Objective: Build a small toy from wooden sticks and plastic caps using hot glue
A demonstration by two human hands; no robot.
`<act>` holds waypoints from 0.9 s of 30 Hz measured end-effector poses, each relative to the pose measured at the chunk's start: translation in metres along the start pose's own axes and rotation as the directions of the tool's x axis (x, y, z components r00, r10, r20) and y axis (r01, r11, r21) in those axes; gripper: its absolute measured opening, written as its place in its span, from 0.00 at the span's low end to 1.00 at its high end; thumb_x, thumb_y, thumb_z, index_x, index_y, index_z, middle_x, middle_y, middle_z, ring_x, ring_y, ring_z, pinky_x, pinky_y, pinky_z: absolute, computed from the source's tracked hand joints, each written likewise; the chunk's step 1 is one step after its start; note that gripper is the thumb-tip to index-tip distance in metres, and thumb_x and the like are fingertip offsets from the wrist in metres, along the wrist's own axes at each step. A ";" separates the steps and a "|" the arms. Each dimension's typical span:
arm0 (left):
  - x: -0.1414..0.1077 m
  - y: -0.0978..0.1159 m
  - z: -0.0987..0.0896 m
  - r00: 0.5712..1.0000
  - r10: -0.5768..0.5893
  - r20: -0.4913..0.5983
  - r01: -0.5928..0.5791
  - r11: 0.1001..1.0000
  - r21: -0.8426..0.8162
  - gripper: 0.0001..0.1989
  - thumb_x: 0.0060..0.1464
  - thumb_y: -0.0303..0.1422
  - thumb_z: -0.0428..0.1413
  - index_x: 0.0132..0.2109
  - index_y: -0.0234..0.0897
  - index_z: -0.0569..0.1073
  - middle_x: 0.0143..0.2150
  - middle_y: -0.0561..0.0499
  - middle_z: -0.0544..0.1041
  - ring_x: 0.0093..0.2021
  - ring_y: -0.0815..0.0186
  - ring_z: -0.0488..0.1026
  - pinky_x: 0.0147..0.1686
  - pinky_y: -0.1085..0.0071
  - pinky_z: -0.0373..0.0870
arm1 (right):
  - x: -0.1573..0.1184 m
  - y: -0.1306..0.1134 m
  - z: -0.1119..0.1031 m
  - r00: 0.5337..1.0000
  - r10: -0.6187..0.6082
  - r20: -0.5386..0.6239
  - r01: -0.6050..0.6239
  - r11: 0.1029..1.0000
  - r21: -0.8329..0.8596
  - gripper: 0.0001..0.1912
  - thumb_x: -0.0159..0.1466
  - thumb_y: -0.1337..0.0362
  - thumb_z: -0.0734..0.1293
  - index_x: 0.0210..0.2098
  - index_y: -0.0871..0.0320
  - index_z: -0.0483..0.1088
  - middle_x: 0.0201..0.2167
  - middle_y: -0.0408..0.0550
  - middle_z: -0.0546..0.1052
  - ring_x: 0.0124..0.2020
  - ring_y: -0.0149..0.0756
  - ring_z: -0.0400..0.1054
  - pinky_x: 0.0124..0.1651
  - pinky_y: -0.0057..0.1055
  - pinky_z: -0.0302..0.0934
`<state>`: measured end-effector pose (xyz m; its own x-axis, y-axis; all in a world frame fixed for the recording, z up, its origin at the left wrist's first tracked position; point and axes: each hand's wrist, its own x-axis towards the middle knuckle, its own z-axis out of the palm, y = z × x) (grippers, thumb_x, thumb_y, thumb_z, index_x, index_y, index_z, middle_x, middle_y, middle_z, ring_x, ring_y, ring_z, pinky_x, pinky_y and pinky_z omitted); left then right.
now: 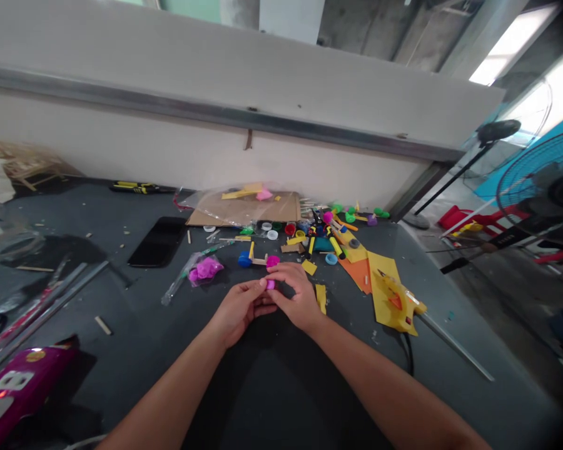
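Left hand and right hand: fingers clamped on a magenta cap, mostly hidden; stick-and-cap model just beyond.

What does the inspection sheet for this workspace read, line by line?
Surface: dark grey work table, with scattered wooden offcuts.
Job's things: small magenta cap between both hands; stick frame with caps just ahead.
Clutter: yellow paper, coloured caps, yellow marker, clear bag of pink material, black smartphone.
Hands: left hand and right hand close together around the cap.
Cables: black cable leading from yellow glue gun.
Surroundings: white wall, standing fan, red plastic chair.
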<state>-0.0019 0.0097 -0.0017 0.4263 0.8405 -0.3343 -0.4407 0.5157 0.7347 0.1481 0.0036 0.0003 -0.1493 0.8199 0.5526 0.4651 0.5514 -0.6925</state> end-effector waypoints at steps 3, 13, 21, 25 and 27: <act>0.001 -0.001 0.000 0.999 0.027 -0.037 -0.026 0.999 0.031 0.09 0.47 0.33 0.61 0.32 0.30 0.74 0.26 0.51 0.75 0.27 0.71 0.72 0.33 0.71 0.74 | 0.000 0.000 0.000 1.000 -0.018 0.009 0.019 0.999 -0.034 0.12 0.56 0.65 0.68 0.40 0.51 0.72 0.41 0.45 0.76 0.49 0.39 0.64 0.55 0.42 0.56; 0.000 -0.001 -0.002 0.999 0.038 -0.034 -0.035 0.997 0.063 0.10 0.48 0.35 0.61 0.33 0.29 0.75 0.30 0.46 0.78 0.31 0.67 0.75 0.35 0.70 0.74 | 0.001 0.009 0.001 0.998 0.052 0.017 -0.053 0.998 0.036 0.10 0.55 0.64 0.70 0.38 0.48 0.75 0.41 0.43 0.77 0.49 0.39 0.66 0.53 0.41 0.58; 0.000 -0.001 -0.002 0.999 0.030 -0.021 -0.029 0.998 0.058 0.10 0.49 0.35 0.59 0.34 0.30 0.75 0.30 0.46 0.78 0.32 0.67 0.75 0.34 0.70 0.75 | 0.001 0.011 -0.001 0.999 0.046 0.024 -0.047 0.998 0.052 0.15 0.54 0.64 0.71 0.41 0.47 0.74 0.42 0.42 0.77 0.49 0.39 0.65 0.54 0.40 0.58; 0.000 -0.001 -0.002 1.000 0.022 -0.019 -0.021 0.998 0.063 0.09 0.50 0.34 0.59 0.34 0.30 0.75 0.31 0.46 0.78 0.33 0.67 0.75 0.35 0.69 0.75 | 0.001 0.013 -0.004 0.999 0.027 0.026 -0.028 0.999 0.043 0.15 0.55 0.64 0.71 0.42 0.46 0.74 0.42 0.43 0.77 0.50 0.40 0.65 0.54 0.42 0.59; 0.000 0.000 -0.002 1.000 0.003 -0.023 -0.001 0.998 0.063 0.11 0.51 0.35 0.58 0.34 0.29 0.75 0.32 0.44 0.78 0.34 0.65 0.76 0.35 0.69 0.75 | 0.001 0.014 -0.005 1.000 0.024 0.013 -0.024 0.999 0.040 0.12 0.56 0.64 0.69 0.41 0.46 0.75 0.41 0.43 0.78 0.49 0.40 0.66 0.53 0.42 0.59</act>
<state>-0.0033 0.0096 -0.0029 0.4070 0.8454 -0.3459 -0.3909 0.5035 0.7705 0.1588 0.0118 -0.0069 -0.1497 0.8348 0.5298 0.4336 0.5370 -0.7236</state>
